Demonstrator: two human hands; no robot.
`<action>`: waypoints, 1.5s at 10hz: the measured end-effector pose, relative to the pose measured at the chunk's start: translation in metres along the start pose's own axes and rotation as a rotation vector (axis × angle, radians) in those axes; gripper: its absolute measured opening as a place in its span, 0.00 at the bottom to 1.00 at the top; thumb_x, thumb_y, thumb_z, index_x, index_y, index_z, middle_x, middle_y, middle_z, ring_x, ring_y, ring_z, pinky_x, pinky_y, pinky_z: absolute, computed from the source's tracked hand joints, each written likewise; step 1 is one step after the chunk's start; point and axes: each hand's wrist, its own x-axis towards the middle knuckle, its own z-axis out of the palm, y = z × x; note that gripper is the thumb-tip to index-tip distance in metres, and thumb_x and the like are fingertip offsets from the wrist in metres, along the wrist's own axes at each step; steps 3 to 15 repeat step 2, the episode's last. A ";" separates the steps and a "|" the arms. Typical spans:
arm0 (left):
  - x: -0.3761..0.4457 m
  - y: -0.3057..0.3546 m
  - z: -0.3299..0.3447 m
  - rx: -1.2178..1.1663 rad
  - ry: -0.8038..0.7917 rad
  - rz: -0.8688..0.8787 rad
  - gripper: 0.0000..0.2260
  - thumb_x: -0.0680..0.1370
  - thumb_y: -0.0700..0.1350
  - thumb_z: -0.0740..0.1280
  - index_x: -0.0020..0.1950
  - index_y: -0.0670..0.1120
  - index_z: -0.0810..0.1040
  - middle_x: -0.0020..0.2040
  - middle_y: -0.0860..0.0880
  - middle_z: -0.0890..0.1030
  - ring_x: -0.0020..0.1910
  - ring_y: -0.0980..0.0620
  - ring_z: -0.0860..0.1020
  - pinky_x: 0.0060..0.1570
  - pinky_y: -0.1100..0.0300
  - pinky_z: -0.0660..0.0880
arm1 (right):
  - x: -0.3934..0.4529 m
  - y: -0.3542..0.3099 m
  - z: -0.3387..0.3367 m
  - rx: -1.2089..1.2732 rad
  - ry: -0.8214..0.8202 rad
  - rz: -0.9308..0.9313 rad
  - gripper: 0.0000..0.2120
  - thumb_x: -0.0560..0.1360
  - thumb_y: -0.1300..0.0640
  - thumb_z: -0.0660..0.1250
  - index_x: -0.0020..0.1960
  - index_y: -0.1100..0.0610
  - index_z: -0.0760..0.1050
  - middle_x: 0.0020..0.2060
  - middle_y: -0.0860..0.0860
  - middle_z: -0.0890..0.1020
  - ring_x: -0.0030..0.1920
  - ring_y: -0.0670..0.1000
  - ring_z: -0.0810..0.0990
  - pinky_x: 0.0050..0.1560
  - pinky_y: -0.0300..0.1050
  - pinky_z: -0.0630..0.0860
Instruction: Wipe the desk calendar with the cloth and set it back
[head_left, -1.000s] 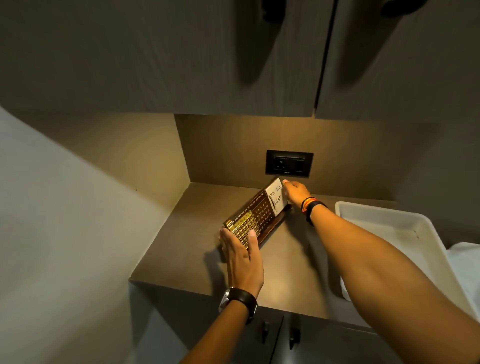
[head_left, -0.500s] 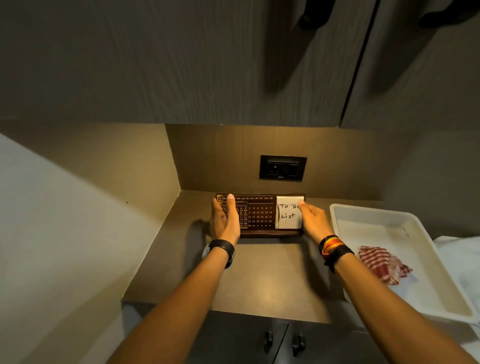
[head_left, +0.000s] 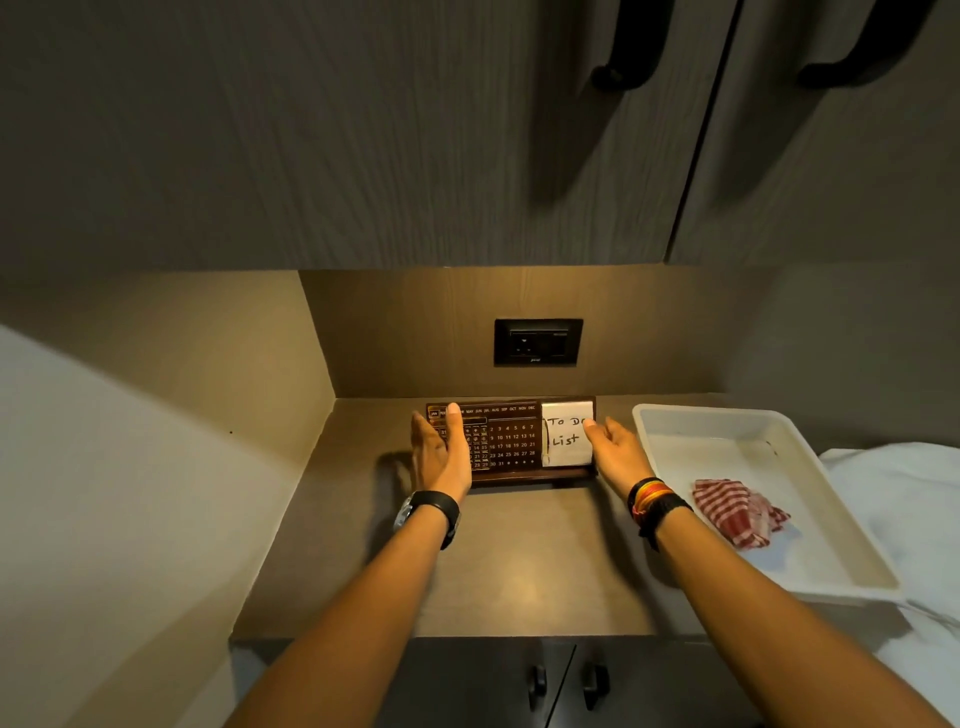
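Observation:
The dark wooden desk calendar (head_left: 511, 441) stands upright against the back wall of the counter, with a white "To Do List" note pad on its right part. My left hand (head_left: 441, 454) is spread open in front of the calendar's left end, fingers apart and holding nothing. My right hand (head_left: 613, 452) hovers open at the right end, fingertips near the note pad. The red-and-white checked cloth (head_left: 737, 512) lies crumpled in the white tray.
The white tray (head_left: 810, 457) sits at the counter's right, over a white sheet (head_left: 909, 493). A black socket plate (head_left: 537, 342) is on the wall above the calendar. Upper cabinet doors hang overhead; lower cabinet handles (head_left: 566, 680) are below the counter edge.
The calendar went from tilted in both hands to standing against the wall. Both hands have since let go and drawn slightly back, fingers apart.

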 end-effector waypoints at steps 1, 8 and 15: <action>-0.025 -0.006 -0.018 0.083 0.049 0.211 0.35 0.83 0.64 0.50 0.84 0.48 0.45 0.84 0.45 0.52 0.82 0.43 0.55 0.79 0.45 0.56 | -0.064 -0.005 -0.008 0.136 0.032 -0.108 0.26 0.85 0.49 0.60 0.81 0.54 0.63 0.74 0.54 0.74 0.66 0.48 0.76 0.51 0.30 0.79; -0.051 -0.002 -0.033 0.129 0.107 0.388 0.33 0.84 0.61 0.51 0.84 0.46 0.46 0.84 0.45 0.51 0.83 0.45 0.52 0.80 0.48 0.53 | -0.129 -0.001 -0.027 0.252 0.044 -0.319 0.17 0.82 0.43 0.63 0.70 0.42 0.75 0.64 0.44 0.82 0.63 0.45 0.81 0.47 0.29 0.80; -0.051 -0.002 -0.033 0.129 0.107 0.388 0.33 0.84 0.61 0.51 0.84 0.46 0.46 0.84 0.45 0.51 0.83 0.45 0.52 0.80 0.48 0.53 | -0.129 -0.001 -0.027 0.252 0.044 -0.319 0.17 0.82 0.43 0.63 0.70 0.42 0.75 0.64 0.44 0.82 0.63 0.45 0.81 0.47 0.29 0.80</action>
